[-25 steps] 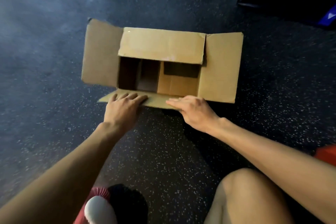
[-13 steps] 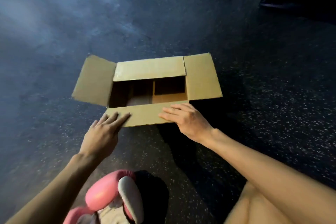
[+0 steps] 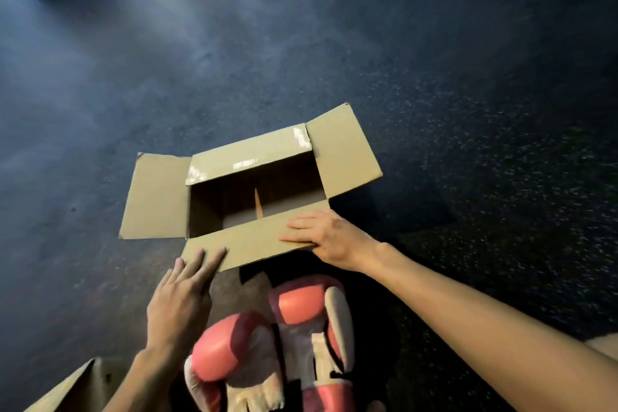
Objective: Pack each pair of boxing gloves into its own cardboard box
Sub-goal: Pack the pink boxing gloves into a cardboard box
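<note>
Both hands, left and right, flat and open on near flap of brown cardboard box, apparently holding it down for loading; pink-and-white boxing gloves just behind on dark floor.

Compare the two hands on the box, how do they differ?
The right hand lies flat with its palm and fingers on the near flap; the left hand reaches it with fingertips only. The right hand sits at the flap's right end, the left hand at its left end. Both are bare and open, holding nothing.
</note>
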